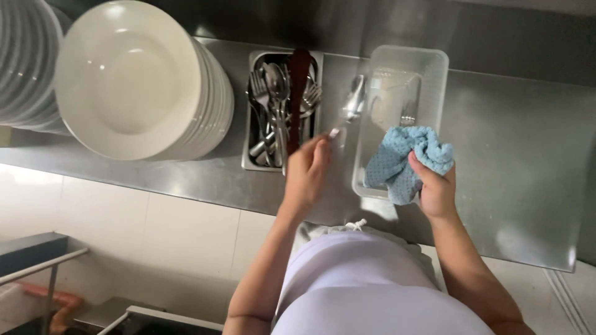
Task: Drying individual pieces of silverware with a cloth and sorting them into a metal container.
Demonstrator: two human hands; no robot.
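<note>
My left hand (305, 174) pinches the end of a metal spoon (349, 107), which hangs blurred between the steel cutlery bin (254, 133) and the clear plastic tub (400, 62). My right hand (436, 189) grips a crumpled light blue cloth (406, 158) over the near end of the tub. A piece of metal cutlery (408, 108) lies inside the tub. The bin holds several forks and spoons and a dark brown handle (298, 93).
A tall stack of white plates (133, 77) stands left of the bin, with another stack (25, 62) at the far left. All rest on a steel counter (515, 161). Below are a tiled wall and metal rails (43, 267).
</note>
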